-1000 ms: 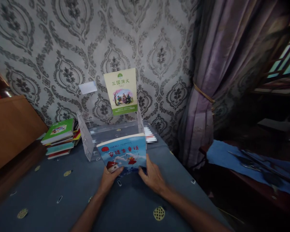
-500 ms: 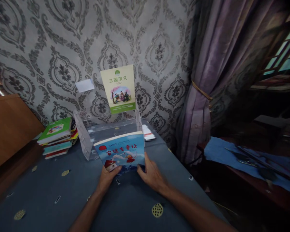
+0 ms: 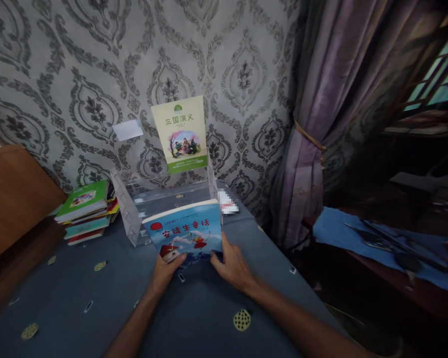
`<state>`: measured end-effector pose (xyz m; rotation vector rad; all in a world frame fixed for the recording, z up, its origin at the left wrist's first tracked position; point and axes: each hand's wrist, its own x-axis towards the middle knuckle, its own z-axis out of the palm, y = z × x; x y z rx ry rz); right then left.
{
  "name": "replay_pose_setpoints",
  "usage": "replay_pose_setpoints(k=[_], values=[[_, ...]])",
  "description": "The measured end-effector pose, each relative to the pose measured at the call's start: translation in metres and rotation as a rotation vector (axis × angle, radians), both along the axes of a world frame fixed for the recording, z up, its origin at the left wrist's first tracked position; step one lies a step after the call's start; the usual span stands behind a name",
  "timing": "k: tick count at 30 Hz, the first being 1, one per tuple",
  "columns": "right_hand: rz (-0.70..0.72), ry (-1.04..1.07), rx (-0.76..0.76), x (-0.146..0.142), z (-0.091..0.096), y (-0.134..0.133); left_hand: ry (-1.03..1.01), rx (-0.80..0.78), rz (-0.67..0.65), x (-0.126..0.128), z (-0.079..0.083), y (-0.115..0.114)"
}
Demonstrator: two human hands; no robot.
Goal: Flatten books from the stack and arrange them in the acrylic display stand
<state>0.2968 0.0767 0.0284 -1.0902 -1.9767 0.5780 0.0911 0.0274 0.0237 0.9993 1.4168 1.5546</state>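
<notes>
Book [image 3: 186,229] with a blue cover, held in both hands over the table [image 3: 194,318].
The left hand [image 3: 167,271] and right hand [image 3: 232,262] each keep a firm grip near its lower corners, thumbs across the front; it tilts before a clear rack [image 3: 125,211]. A cream-and-green book [image 3: 181,136] stands at the rack's back, and a stack of books [image 3: 87,209] lies left of it.

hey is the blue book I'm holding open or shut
Shut. The blue paperback shows its front cover, pages together at the top, your left hand and right hand gripping it.
</notes>
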Motion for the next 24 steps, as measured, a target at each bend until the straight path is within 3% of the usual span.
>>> replay_pose_setpoints(k=[24], values=[[0.003, -0.015, -0.021, 0.0005, 0.0022, -0.0012, -0.039, -0.016, 0.024, -0.0007, 0.0003, 0.0011]])
